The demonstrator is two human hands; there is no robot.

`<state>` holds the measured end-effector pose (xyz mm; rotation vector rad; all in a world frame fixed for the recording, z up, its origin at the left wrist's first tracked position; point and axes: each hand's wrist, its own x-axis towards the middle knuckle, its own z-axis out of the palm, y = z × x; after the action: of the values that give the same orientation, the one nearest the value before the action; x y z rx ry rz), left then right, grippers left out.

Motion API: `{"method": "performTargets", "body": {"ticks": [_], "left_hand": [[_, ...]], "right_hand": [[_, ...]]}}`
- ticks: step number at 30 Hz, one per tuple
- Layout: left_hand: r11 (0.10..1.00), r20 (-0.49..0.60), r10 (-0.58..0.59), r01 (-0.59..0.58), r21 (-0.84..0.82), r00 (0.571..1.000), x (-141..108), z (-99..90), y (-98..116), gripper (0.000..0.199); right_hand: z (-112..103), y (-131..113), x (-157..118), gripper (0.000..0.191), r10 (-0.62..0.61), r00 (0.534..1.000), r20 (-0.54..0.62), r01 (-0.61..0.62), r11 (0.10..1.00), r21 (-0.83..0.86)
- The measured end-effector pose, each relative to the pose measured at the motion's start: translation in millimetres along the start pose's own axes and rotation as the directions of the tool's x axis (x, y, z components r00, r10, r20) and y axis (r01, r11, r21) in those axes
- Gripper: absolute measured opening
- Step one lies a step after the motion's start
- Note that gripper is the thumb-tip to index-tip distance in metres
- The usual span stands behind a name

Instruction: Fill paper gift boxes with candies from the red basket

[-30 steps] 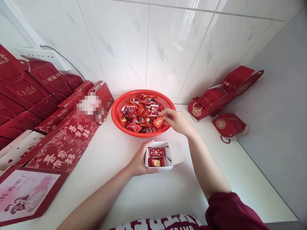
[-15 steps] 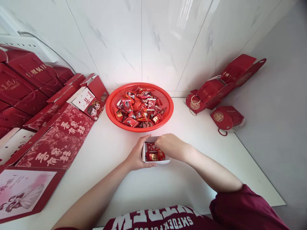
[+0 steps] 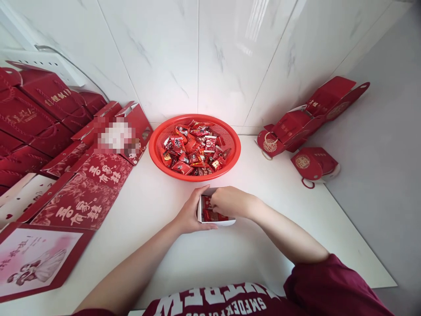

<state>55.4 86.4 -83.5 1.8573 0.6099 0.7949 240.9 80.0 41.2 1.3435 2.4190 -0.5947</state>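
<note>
My left hand grips a small white box from its left side, thumb along the near edge and fingers along the far one. Inside the box lie red-wrapped candies. My right hand reaches into the box from the right, its fingers curled down among the candies; whether a candy is pinched in them is hidden. Just beyond the box stands a red plastic basket holding a heap of wrapped candies, mostly red.
On the left stand red gift bags and red printed boxes. A power strip is behind them. Folded red boxes and another red box lie at the right by a grey surface. A tiled wall closes the back.
The right fingers have gone lower and slightly left inside the box, and the candies there have shifted; the gold-coloured piece no longer shows. My view has turned slightly left.
</note>
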Motion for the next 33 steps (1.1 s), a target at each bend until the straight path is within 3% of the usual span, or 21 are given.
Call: {"method": "performTargets", "body": {"ticks": [2,3,5,8,11,13,15,18,22,26,29,33], "left_hand": [[1.000,0.021,0.013,-0.012,-0.025,1.000,0.3,-1.3,1.7,0.123],[1.000,0.044,0.018,-0.018,-0.018,0.999,0.2,-2.8,4.4,0.127],[0.999,0.103,0.015,-0.020,0.049,0.995,-1.3,-7.4,13.2,0.136],[0.988,0.164,-0.018,-0.007,0.155,0.986,-8.8,-16.2,31.1,0.145],[0.989,0.069,-0.098,0.090,0.116,0.993,-23.4,-20.3,44.3,0.136],[0.983,-0.060,-0.178,0.180,0.029,0.982,-35.5,-17.1,47.5,0.112],[0.969,-0.129,-0.241,0.232,-0.080,0.962,-46.6,-8.6,48.1,0.086],[0.973,-0.147,-0.207,0.188,-0.135,0.967,-56.7,9.8,50.5,0.081],[0.988,-0.179,-0.044,0.069,0.137,0.983,-56.8,29.1,58.4,0.101],[0.903,-0.113,-0.042,0.086,0.420,0.993,-52.7,34.6,60.7,0.090],[0.894,-0.105,-0.050,0.092,0.438,0.993,-50.4,36.0,57.0,0.070],[0.934,-0.150,-0.062,0.110,0.340,0.987,-46.8,38.0,52.0,0.045]], "right_hand": [[0.2,12.2,-18.4,0.025,-0.108,0.968,-0.224,0.146,0.976,0.161],[2.9,19.7,-28.0,0.026,-0.113,0.911,-0.397,0.229,0.938,0.260],[15.1,35.9,-45.1,0.027,0.048,0.765,-0.642,0.301,0.855,0.423],[48.7,57.4,-60.3,0.026,0.377,0.594,-0.711,0.246,0.756,0.606],[90.4,67.9,-66.5,0.029,0.595,0.476,-0.647,0.231,0.626,0.745],[115.5,67.4,-69.5,0.035,0.608,0.472,-0.639,0.310,0.564,0.765],[134.1,62.5,-72.2,0.048,0.519,0.515,-0.682,0.385,0.571,0.725],[146.5,51.3,-73.3,0.075,0.292,0.581,-0.760,0.460,0.652,0.603],[144.4,39.0,-66.3,0.098,0.026,0.627,-0.779,0.524,0.726,0.445],[143.6,32.3,-57.9,0.110,-0.039,0.663,-0.748,0.480,0.789,0.384],[144.0,27.2,-54.9,0.098,0.048,0.638,-0.769,0.474,0.762,0.441],[139.2,14.8,-50.8,0.047,0.246,0.580,-0.776,0.465,0.682,0.564]]}}
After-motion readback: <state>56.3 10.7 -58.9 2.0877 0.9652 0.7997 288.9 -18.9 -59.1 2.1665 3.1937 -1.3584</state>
